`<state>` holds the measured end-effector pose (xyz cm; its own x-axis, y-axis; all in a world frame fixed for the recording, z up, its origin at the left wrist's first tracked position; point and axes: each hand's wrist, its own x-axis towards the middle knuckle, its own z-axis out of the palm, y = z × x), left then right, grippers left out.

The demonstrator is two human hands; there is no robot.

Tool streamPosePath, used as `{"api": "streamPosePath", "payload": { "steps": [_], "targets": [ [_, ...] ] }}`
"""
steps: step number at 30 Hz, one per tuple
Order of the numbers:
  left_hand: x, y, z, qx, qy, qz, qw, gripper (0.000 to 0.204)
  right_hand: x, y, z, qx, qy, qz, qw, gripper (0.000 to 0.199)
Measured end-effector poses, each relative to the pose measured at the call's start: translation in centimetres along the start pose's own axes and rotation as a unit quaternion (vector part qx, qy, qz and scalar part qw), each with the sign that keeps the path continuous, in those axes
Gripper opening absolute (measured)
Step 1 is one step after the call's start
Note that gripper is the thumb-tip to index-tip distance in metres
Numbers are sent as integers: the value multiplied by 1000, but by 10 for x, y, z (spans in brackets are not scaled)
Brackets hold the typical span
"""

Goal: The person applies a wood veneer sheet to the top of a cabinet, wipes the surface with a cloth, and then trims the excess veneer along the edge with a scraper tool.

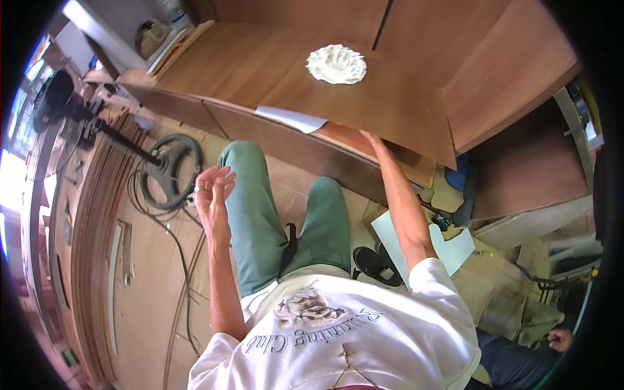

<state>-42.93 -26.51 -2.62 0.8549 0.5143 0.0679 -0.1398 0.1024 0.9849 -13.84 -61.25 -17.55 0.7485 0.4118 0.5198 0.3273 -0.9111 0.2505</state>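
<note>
Grip, right hand [372, 138]: fingers reach under the near edge of the top wood panel [364, 97]; thumb side is hidden beneath the board, so how tightly it closes cannot be told. Grip, left hand [212, 188]: raised in the air above the left knee, fingers loosely spread and curled, holding nothing.

Items, largest first:

1. Table [520, 58]: brown wooden surface filling the upper half of the view, made of several flat sheets laid together.
2. Top wood panel: large reddish-brown sheet lying on the table, its near edge overhanging toward the person; right hand touches this edge.
3. Floor [149, 286]: light plywood, with curved strips of wood stacked along the left side.
4. Green trousers [260, 208]: the person's own legs, standing just before the table.
5. Standing fan [55, 97]: black, on the floor at far left, with its round base [170, 170] near the left hand and a cable trailing over the floor.
6. Pale sheet [448, 247]: lying on the floor by the right foot.
7. White paper [292, 119]: tucked at the panel's near edge, left of the right hand.
8. White carved ornament [336, 64]: round, shell-like, resting on the panel, well apart from both hands.
9. Black shoe [374, 265]: beneath the right forearm.
</note>
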Motion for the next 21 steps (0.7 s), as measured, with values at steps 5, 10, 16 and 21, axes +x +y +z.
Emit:
{"api": "streamPosePath", "payload": {
  "steps": [5, 10, 16, 21],
  "targets": [
    [26, 8, 24, 161, -64, 104, 979, 25, -5, 15, 16, -545, 19, -147, 826, 64],
    [125, -40, 64, 490, -68, 194, 847, 28, -1, 7, 14, -777, 69, -184, 597, 66],
    [110, -89, 103, 607, -134, 309, 720, 40, -21, 9, 31, -785, 56, -156, 597, 67],
    [120, -90, 117, 587, -247, 411, 652, 52, -24, 15, 32, -782, 44, -163, 600, 68]
  ]
}}
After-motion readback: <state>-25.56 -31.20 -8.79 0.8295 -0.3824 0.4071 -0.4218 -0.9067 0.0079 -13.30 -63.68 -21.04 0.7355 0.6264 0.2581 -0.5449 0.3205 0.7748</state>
